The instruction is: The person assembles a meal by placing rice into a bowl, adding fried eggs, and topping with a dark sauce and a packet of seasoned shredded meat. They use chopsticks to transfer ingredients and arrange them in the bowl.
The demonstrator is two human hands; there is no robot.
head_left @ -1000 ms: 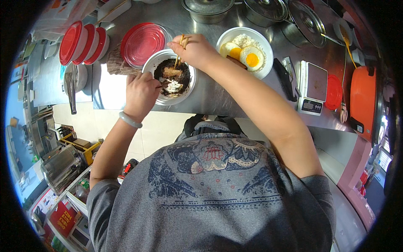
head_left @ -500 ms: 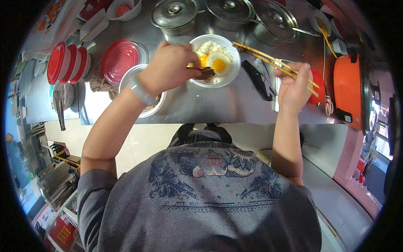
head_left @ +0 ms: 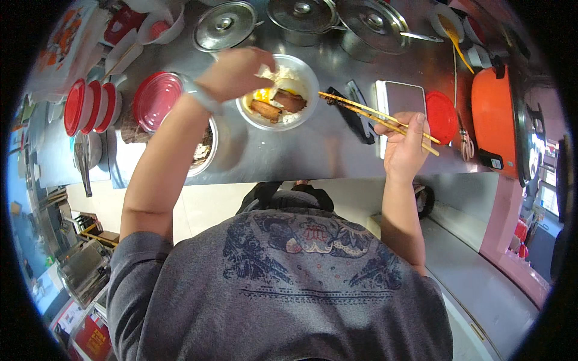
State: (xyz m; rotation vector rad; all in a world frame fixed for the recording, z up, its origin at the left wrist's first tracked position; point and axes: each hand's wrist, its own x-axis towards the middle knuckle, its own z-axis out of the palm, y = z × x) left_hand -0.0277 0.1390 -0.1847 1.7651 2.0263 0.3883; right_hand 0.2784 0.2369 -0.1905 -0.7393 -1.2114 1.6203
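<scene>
Pinching dark-tipped chopsticks [head_left: 385,118] right of the rice bowl [head_left: 312,90], the right hand [head_left: 403,145] perhaps leaves room. Brown slices [head_left: 291,101] lie inside; above its far-left side, the left hand [head_left: 238,71] half-curls its fingers, any hold hidden. Lidded pots [head_left: 224,30] stand beyond.

**Round white bowl [head_left: 313,91] of rice [head_left: 282,73] and egg [head_left: 262,94], brown slices [head_left: 290,101] on top, chopsticks [head_left: 365,111] nearby**

The bowl sits upright at the upper centre of the frame, its upper-left rim partly hidden. White rice shows mostly toward its top edge, with bright yellow yolk at its left. Two glossy brown slices lie flat on the food, one lower left, one farther right and higher. Right of centre, the two yellowish wooden chopsticks slant, dark residue near their tips, which point left toward the bowl, clear of its rim.
</scene>
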